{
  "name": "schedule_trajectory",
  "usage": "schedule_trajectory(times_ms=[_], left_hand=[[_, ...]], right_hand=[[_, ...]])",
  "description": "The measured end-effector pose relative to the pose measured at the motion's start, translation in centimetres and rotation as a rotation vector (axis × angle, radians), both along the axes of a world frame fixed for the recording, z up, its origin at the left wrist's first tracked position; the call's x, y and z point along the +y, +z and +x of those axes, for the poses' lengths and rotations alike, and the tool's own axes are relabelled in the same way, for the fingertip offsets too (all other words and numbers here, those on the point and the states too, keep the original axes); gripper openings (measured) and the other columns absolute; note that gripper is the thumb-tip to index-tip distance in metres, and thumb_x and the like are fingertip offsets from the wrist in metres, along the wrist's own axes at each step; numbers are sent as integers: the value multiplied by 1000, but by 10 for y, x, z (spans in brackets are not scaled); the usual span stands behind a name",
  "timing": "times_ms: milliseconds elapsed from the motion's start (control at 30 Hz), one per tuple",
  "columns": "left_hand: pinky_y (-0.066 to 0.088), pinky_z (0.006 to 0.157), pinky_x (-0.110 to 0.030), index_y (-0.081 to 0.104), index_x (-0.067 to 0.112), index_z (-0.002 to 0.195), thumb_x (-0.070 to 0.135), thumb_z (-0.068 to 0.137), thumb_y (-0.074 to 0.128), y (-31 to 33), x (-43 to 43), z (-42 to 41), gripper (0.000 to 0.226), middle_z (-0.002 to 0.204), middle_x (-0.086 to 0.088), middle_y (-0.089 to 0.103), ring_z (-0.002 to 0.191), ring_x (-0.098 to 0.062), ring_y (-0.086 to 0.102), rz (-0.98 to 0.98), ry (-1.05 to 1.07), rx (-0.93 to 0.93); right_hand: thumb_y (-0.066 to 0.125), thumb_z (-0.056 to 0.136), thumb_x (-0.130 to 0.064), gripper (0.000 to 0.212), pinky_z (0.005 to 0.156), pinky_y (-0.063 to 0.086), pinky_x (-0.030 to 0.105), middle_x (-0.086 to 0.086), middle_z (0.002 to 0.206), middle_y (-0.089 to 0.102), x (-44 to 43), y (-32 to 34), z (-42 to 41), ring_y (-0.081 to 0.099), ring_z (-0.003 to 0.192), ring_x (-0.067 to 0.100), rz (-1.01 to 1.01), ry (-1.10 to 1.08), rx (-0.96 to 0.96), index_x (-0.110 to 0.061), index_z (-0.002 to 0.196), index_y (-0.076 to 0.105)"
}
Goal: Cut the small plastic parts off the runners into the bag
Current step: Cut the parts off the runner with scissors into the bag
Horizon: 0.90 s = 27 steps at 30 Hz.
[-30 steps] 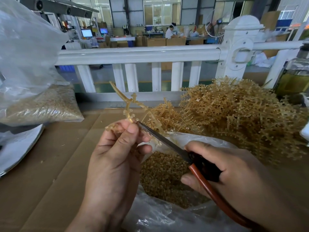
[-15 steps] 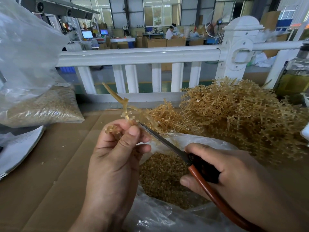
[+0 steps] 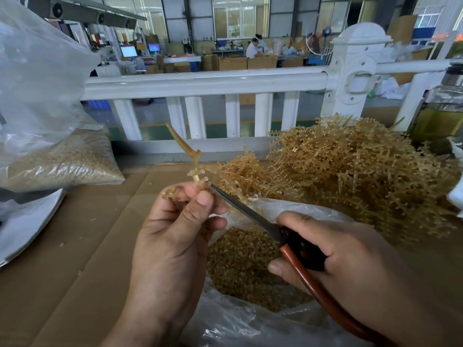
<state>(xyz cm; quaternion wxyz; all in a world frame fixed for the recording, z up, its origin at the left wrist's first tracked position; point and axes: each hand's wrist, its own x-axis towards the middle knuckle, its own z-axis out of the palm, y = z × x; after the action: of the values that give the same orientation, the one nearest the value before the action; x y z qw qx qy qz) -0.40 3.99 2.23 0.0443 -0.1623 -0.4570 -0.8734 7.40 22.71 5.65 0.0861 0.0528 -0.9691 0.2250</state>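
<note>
My left hand [image 3: 172, 236] pinches an amber plastic runner [image 3: 193, 159] between thumb and fingers; its bare stem sticks up and left, with a few small ring-shaped parts left near my fingertips. My right hand [image 3: 333, 256] grips scissors [image 3: 253, 214] with a black and reddish-brown handle. The blade tips touch the runner just above my left thumb. Below both hands lies an open clear plastic bag [image 3: 253, 326] holding many cut amber parts [image 3: 240, 261].
A big heap of uncut amber runners [image 3: 350, 171] fills the right side of the cardboard-covered table [image 3: 75, 259]. A filled clear bag of parts [image 3: 62, 159] lies at the left. A white railing [image 3: 205, 83] runs behind, and a glass jar [image 3: 441, 113] stands far right.
The runner has slid down through my left fingers, so less of it stands above them and its stem leans further left. The scissors stay at the runner.
</note>
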Motion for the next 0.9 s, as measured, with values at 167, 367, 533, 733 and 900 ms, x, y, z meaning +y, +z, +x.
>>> schedule_trajectory(times_ms=[167, 367, 533, 733, 900], left_hand=[[55, 66, -23, 70, 29, 80, 21, 76, 74, 0, 0, 0, 10, 82, 4, 69, 75, -10, 66, -3, -12, 24], [55, 65, -23, 69, 27, 80, 21, 75, 74, 0, -1, -1, 10, 82, 3, 69, 73, -12, 65, 0, -3, 8], [54, 64, -23, 69, 26, 77, 20, 72, 76, 0, 0, 0, 10, 80, 3, 69, 71, -12, 65, 19, 3, -11], [54, 64, -22, 72, 26, 75, 22, 70, 77, 2, 1, 1, 8, 79, 3, 70, 69, -11, 65, 25, 23, -32], [54, 64, -23, 73, 26, 77, 21, 71, 76, 2, 1, 1, 9, 80, 1, 69, 70, -11, 65, 31, 30, -49]], right_hand=[[42, 67, -85, 61, 55, 46, 17, -26, 72, 61, 0, 1, 2, 59, 70, -3, -1, 2, 15, -57, 121, 42], [42, 69, -83, 57, 54, 47, 19, -25, 71, 61, 1, 1, 1, 60, 69, -2, 30, 21, 21, -53, 119, 45], [44, 72, -80, 54, 51, 49, 24, -22, 65, 58, 1, -2, 1, 58, 61, 1, 46, 14, 63, -48, 116, 49], [48, 75, -75, 51, 50, 46, 16, -26, 64, 56, 1, 0, 1, 57, 61, -3, 25, 13, 97, -46, 116, 53], [48, 73, -76, 52, 51, 46, 15, -27, 65, 57, 0, 2, 3, 58, 62, -3, 11, 23, 87, -49, 118, 51]])
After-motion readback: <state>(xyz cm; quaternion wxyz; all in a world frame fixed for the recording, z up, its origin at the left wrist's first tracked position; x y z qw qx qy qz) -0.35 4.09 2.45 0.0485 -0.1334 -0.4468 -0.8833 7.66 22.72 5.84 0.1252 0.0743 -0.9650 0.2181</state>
